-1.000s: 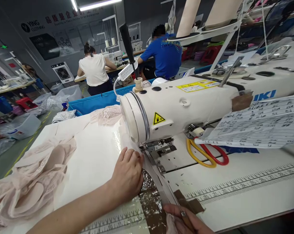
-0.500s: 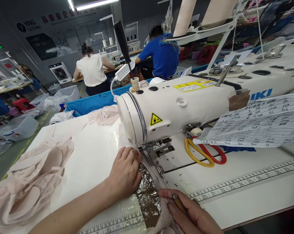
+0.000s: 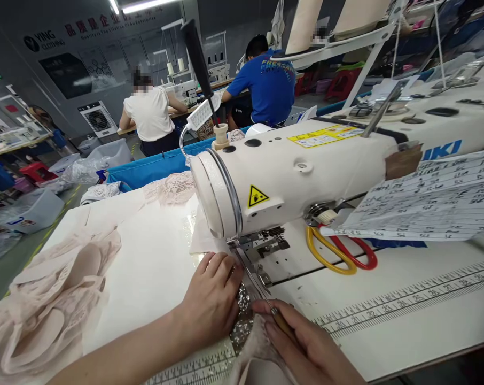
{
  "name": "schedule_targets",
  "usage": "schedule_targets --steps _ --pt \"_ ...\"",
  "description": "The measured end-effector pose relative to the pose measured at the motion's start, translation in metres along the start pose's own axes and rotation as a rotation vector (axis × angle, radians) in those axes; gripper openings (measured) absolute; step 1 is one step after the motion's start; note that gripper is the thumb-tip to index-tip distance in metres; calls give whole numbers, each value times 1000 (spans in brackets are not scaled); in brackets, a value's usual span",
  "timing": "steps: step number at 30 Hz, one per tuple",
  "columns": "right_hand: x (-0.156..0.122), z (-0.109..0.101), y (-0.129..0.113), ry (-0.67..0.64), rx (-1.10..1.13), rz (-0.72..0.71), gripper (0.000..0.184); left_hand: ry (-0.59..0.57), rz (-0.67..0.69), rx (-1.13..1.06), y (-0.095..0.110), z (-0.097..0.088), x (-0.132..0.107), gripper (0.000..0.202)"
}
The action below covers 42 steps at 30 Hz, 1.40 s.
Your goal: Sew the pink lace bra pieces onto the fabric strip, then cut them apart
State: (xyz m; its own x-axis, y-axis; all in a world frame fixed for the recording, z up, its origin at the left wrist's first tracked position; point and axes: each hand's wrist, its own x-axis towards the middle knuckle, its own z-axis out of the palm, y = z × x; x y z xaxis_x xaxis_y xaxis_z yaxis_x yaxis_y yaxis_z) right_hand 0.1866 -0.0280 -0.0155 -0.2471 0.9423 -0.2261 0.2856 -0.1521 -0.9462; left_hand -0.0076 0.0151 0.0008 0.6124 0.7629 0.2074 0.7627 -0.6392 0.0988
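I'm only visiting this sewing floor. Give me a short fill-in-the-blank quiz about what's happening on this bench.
1. The left hand rests on the table beside the white sewing ____.
2. The thin tool is gripped by the person's ____ hand.
3. The scissors have one red handle and one ____ handle.
Missing words: machine; right; yellow.

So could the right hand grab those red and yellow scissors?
Probably yes: only bare table lies between the right hand and the scissors, though that hand is gripping a thin tool.
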Motion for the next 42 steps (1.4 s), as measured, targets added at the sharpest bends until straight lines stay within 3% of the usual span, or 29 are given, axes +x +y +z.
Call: schedule_targets --steps 5,11,18,22,25,28,30,33,36,39,41,42 --pt "10 2 -7 -48 -12 -7 42 14 16 -8 0 1 0 41" --pt "18 5 -22 66 -67 -110 31 52 16 74 -7 5 4 36" --pt "33 1 -27 26 -156 -200 26 52 38 147 -17 6 10 27" --pt "26 -1 -30 11 -140 -165 31 32 68 137 -24 4 11 31" --pt "12 -4 -27 28 -101 -126 31 10 85 45 -27 -8 10 34" --pt "-1 -9 -19 37 -67 -105 31 -25 16 -137 -18 -28 -1 37" --pt "-5 -13 -15 9 -64 -98 33 14 -44 -219 -5 -35 -19 36" --pt "-6 -16 -16 0 -23 -93 33 138 75 -122 20 -22 -53 50" --pt "-5 -15 -20 43 16 -103 28 213 116 94 37 4 -80 33" --pt "-5 -16 -20 43 5 -122 27 212 162 49 37 11 -88 17" --pt "-6 -19 -15 5 -1 -129 27 187 166 -124 28 0 -88 15" --pt "-7 -20 -13 -18 -5 -130 27 174 102 -253 22 -9 -87 15"
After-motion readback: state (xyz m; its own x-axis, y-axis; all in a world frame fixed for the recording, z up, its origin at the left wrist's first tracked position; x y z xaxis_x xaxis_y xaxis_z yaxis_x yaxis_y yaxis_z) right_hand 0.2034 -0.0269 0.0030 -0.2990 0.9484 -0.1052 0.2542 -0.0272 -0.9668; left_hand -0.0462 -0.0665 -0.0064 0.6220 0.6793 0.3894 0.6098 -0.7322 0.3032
